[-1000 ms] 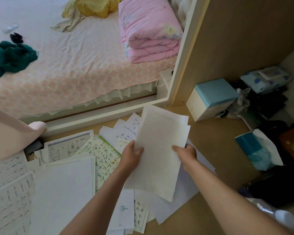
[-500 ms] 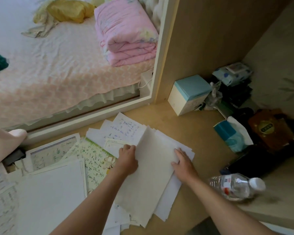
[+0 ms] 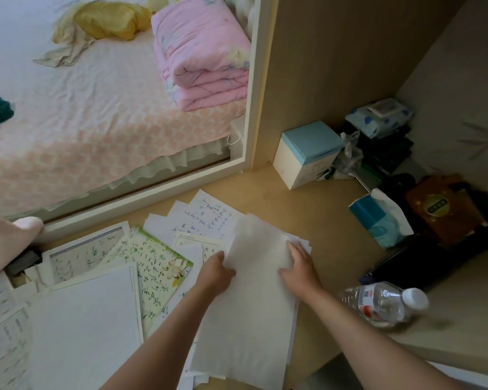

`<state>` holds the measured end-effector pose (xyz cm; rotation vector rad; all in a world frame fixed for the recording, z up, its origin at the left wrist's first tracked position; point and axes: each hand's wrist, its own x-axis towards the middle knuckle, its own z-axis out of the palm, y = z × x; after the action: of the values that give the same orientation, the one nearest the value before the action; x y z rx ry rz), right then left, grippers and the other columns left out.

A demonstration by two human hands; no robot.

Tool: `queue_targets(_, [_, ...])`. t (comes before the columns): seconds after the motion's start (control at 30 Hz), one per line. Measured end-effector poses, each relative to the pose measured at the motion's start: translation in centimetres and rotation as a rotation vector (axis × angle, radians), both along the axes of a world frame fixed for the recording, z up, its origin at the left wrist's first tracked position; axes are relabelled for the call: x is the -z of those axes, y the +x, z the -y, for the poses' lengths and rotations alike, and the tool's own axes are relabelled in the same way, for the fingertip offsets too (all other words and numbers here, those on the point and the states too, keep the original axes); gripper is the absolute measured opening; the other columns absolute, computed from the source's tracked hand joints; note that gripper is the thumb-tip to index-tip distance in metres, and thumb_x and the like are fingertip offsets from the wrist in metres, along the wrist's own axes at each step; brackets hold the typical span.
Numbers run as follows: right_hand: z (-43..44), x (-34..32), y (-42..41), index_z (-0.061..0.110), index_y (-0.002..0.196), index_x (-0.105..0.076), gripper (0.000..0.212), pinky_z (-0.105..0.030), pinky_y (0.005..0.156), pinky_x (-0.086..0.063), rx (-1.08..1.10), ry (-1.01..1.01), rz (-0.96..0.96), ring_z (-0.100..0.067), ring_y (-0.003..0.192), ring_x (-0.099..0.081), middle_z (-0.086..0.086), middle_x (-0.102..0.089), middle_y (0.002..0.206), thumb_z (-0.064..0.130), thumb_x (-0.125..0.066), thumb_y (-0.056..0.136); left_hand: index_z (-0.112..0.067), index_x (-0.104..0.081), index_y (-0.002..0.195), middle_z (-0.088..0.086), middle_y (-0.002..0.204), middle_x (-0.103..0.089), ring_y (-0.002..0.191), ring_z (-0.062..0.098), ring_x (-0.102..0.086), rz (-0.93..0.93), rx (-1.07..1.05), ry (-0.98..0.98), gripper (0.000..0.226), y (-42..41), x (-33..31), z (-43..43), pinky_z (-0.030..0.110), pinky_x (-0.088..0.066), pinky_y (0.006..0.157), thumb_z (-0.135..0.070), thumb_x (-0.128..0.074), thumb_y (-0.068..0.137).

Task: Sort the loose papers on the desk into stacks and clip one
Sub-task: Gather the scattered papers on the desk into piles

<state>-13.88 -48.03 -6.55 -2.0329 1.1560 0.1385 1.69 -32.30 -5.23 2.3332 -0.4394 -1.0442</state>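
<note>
A stack of blank white sheets (image 3: 251, 319) lies on the wooden desk (image 3: 330, 229), near its front edge. My left hand (image 3: 216, 273) grips the stack's left edge with curled fingers. My right hand (image 3: 299, 266) lies flat on the stack's upper right part, fingers straight. Handwritten sheets (image 3: 203, 218) fan out behind the stack. A green-bordered writing sheet (image 3: 158, 266) and a large blank sheet (image 3: 85, 327) lie to the left, over more printed papers (image 3: 0, 319). No clip is in view.
A clear water bottle (image 3: 381, 302) lies on its side right of my right arm. A pale blue box (image 3: 307, 153), a tissue pack (image 3: 378, 220), a brown packet (image 3: 445, 206) and dark items crowd the back right corner. A mirror (image 3: 248, 80) stands behind the papers.
The white sheets, held up off the desk a second ago, now lie flat on the pile. My right hand went from holding their edge to pressing on top.
</note>
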Motion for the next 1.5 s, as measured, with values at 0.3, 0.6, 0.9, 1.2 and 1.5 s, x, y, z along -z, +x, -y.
queue_targets(0.3, [-4.4,-3.0,3.3,0.025,0.144,-0.035,0.074,-0.036,0.086,-0.053,0.242,0.359,0.206,-0.018,0.098,-0.064,-0.001,-0.064,0.119,0.021,-0.071,0.079,-0.015,-0.055,0.115,0.008,0.109,-0.069,0.096,0.027,-0.068,-0.291,-0.591,-0.476,0.029,1.8,-3.9,-7.5,0.042,-0.058,0.082,-0.007,-0.067,0.089])
queue_targets(0.6, [-17.6,-5.8,8.7,0.014,0.12,-0.055,0.033,-0.028,0.074,-0.054,-0.046,0.45,0.082,-0.022,0.097,-0.064,-0.002,-0.064,0.11,0.008,-0.06,0.087,-0.017,-0.048,0.118,0.005,0.109,-0.06,0.098,0.026,-0.061,-0.086,-0.563,-0.23,0.035,3.4,-5.8,-22.2,0.04,-0.055,0.078,-0.003,-0.054,0.087])
queue_targets(0.9, [-30.6,-4.4,10.9,0.016,0.137,-0.05,0.053,-0.032,0.086,-0.051,-0.126,0.492,-0.057,-0.021,0.109,-0.059,-0.003,-0.059,0.124,0.009,-0.06,0.085,-0.009,-0.055,0.124,0.015,0.125,-0.057,0.116,0.032,-0.053,0.137,-0.461,0.228,0.04,2.8,-0.6,-37.9,0.04,-0.045,0.096,-0.025,-0.061,0.088])
queue_targets(1.2, [-35.4,-4.4,11.7,0.012,0.15,-0.029,0.072,-0.041,0.101,-0.047,-0.033,0.352,-0.226,-0.03,0.119,-0.051,-0.012,-0.047,0.139,0.013,-0.061,0.086,-0.003,-0.034,0.143,0.013,0.136,-0.05,0.116,0.027,-0.053,-0.177,-0.746,-0.174,0.073,2.8,-0.8,-40.5,0.031,-0.044,0.088,-0.014,-0.075,0.084])
queue_targets(1.5, [-38.6,-3.4,11.1,0.022,0.141,-0.038,0.056,-0.034,0.088,-0.045,-0.1,0.139,-0.333,-0.029,0.12,-0.043,-0.01,-0.039,0.134,0.016,-0.049,0.086,-0.005,-0.045,0.143,0.012,0.145,-0.049,0.128,0.031,-0.051,-0.24,-0.581,-0.065,0.067,1.2,1.9,-43.0,0.042,-0.042,0.108,-0.029,-0.068,0.085])
